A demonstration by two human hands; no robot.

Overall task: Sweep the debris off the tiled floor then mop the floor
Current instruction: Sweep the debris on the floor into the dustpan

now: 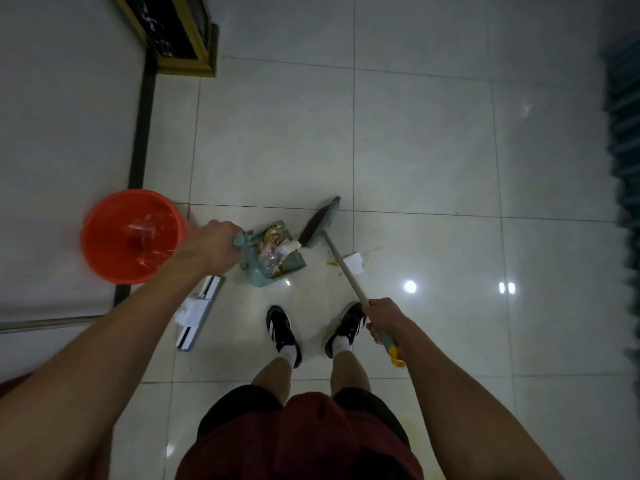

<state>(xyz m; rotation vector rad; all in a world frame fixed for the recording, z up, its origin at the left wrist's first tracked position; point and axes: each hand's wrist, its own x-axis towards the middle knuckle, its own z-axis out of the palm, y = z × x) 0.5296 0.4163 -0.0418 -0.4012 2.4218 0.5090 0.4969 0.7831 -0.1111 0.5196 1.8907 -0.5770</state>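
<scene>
- Gripping is the state of both hands: the left hand [211,244] is curled round the top of the dustpan [273,259] handle, and the right hand [382,318] is wrapped round the broom [320,223] handle near its upper end.
- Leftmost on the tiled floor [433,150], an orange bucket [131,235] with water stands by the dark floor strip; a flat mop [201,311] lies just beside it, untouched.
- Middle: the dustpan sits ahead of the shoes [282,329], already loaded with wrappers and scraps.
- Right of it, the broom head rests on the floor near the pan's mouth; a white paper scrap [354,263] and small crumbs lie under the broom handle, not yet collected.
- Judged step: sweeping, nearly done. Next likely calls for drawing the broom behind the scrap and pushing it leftward into the pan; mopping has yet to begin.
</scene>
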